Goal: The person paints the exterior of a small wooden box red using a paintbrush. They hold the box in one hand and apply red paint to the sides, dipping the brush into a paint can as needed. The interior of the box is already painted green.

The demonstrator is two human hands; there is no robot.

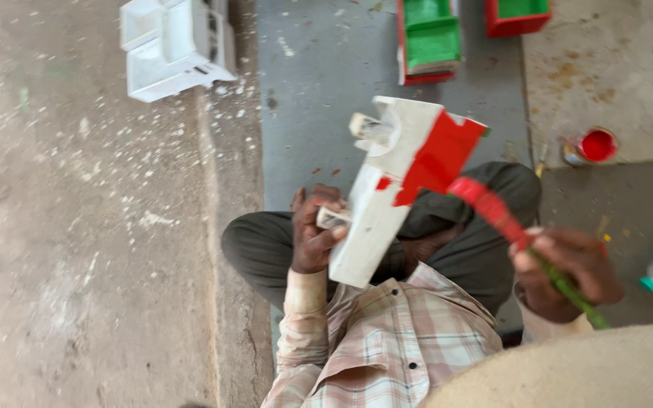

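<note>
Painting stage: left hand (pixel 313 240) gripping white wooden piece (pixel 387 204); right hand (pixel 568 273) clenched on red-tipped green-handled brush (pixel 502 217); further strokes probably over bare white.

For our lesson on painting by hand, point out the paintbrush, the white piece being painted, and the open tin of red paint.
paintbrush (pixel 493 208), head view, on its red-coated bristle end.
white piece (pixel 387 204), head view, on its unpainted white face.
tin of red paint (pixel 597 145), head view, on the red paint surface.
</note>
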